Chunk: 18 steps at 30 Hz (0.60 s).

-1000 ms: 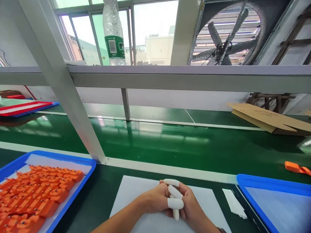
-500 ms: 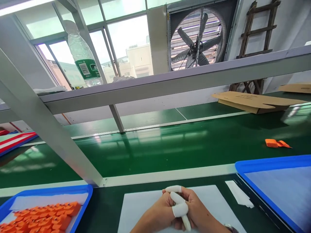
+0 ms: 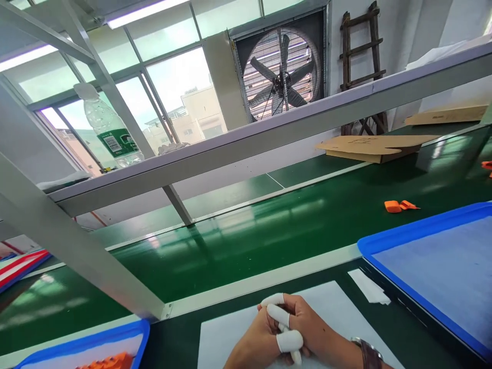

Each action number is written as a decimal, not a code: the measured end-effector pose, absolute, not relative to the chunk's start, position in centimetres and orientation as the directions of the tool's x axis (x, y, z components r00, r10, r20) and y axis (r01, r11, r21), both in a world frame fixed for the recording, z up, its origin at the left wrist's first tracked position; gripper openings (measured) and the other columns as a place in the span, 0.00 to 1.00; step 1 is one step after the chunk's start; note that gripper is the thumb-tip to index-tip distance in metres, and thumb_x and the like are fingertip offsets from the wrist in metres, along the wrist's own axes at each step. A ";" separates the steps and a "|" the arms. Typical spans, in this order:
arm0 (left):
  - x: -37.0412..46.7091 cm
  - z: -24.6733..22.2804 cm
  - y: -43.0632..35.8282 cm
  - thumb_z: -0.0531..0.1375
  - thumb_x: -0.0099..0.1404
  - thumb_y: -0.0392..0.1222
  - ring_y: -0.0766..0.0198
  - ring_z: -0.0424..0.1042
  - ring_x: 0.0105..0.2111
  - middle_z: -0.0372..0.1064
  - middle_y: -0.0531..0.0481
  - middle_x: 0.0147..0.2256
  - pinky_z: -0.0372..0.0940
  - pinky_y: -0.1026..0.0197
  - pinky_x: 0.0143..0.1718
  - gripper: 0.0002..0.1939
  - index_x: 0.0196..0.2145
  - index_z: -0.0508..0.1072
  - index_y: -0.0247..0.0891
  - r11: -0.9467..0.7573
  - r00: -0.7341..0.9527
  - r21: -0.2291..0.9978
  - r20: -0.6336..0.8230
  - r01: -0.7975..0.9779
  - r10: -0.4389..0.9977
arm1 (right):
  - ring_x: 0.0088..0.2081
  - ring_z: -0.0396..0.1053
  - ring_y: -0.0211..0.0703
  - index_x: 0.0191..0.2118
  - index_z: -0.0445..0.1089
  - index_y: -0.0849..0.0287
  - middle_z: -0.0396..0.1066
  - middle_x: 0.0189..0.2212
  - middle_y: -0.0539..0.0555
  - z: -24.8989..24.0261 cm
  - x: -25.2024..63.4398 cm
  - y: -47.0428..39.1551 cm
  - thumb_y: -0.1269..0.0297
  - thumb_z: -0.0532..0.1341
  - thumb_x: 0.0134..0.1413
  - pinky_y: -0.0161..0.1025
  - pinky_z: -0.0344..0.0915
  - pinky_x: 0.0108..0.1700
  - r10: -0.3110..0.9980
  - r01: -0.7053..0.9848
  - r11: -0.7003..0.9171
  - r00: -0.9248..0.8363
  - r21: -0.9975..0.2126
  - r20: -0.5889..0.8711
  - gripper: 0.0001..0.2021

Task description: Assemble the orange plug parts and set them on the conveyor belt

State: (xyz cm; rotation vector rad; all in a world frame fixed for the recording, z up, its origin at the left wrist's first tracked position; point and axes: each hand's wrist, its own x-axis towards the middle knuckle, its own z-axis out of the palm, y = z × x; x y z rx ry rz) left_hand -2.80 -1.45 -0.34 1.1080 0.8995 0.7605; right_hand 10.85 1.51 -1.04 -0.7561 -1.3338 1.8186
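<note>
My left hand (image 3: pixel 258 335) and my right hand (image 3: pixel 309 323) are brought together over a white sheet of paper (image 3: pixel 219 333) at the bottom middle. White finger cots (image 3: pixel 290 341) cover several fingertips and a thumb. Both hands are closed, with the fingers curled in and overlapping. Whatever lies between them, if anything, is hidden. A watch with a brown strap (image 3: pixel 368 353) is on my right wrist. At the lower left, a blue tray (image 3: pixel 142 341) holds orange plastic parts (image 3: pixel 115 362), mostly cut off by the frame.
To the right stands a blue tray lined with pale paper (image 3: pixel 434 256), beside a white paper scrap (image 3: pixel 369 286). Two orange pieces (image 3: pixel 400 206) lie on the green belt (image 3: pixel 246 241). A grey shelf rail (image 3: pixel 230 146) carries a plastic bottle (image 3: pixel 111 128). Cardboard (image 3: pixel 372 146) rests farther back.
My view has tilted and swung to the right, so the left tray shows less and the right tray more. My hands stay together, with only slight finger movement.
</note>
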 end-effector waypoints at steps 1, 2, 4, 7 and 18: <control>-2.8 -0.3 -1.5 0.70 0.53 0.45 0.68 0.69 0.21 0.75 0.44 0.25 0.61 0.68 0.21 0.18 0.36 0.79 0.28 0.278 0.440 0.957 -0.215 -0.083 0.872 | 0.42 0.76 0.56 0.44 0.80 0.61 0.80 0.35 0.58 -0.9 10.9 1.5 0.54 0.68 0.53 0.44 0.70 0.43 0.836 -0.221 -0.184 -0.547 -0.958 -0.034 0.18; -2.7 -0.3 -1.5 0.71 0.53 0.46 0.68 0.69 0.21 0.75 0.44 0.26 0.61 0.68 0.21 0.20 0.40 0.79 0.28 0.282 0.439 0.955 -0.215 -0.093 0.873 | 0.42 0.76 0.55 0.44 0.80 0.61 0.80 0.35 0.58 -0.8 10.9 1.4 0.55 0.68 0.53 0.44 0.70 0.43 0.838 -0.222 -0.184 -0.545 -0.958 -0.035 0.17; -2.7 -0.3 -1.5 0.71 0.54 0.46 0.68 0.69 0.20 0.75 0.44 0.26 0.62 0.68 0.21 0.25 0.45 0.77 0.28 0.283 0.442 0.953 -0.211 -0.104 0.872 | 0.41 0.77 0.55 0.43 0.80 0.61 0.80 0.35 0.58 -0.7 10.9 1.4 0.55 0.67 0.53 0.43 0.70 0.42 0.841 -0.224 -0.174 -0.541 -0.959 -0.027 0.17; -2.6 -0.4 -1.4 0.72 0.54 0.48 0.68 0.68 0.20 0.74 0.44 0.24 0.63 0.68 0.21 0.25 0.45 0.77 0.28 0.274 0.449 0.956 -0.199 -0.109 0.871 | 0.39 0.76 0.53 0.43 0.80 0.61 0.79 0.31 0.57 -0.6 10.9 1.2 0.53 0.66 0.54 0.43 0.69 0.42 0.847 -0.211 -0.161 -0.531 -0.964 -0.026 0.17; -2.6 -0.6 -1.3 0.72 0.52 0.46 0.67 0.69 0.20 0.75 0.44 0.25 0.63 0.67 0.22 0.24 0.43 0.77 0.28 0.280 0.455 0.953 -0.200 -0.117 0.868 | 0.37 0.76 0.51 0.43 0.80 0.60 0.79 0.33 0.56 -1.1 10.9 1.5 0.51 0.67 0.53 0.40 0.69 0.39 0.846 -0.213 -0.159 -0.532 -0.964 -0.022 0.18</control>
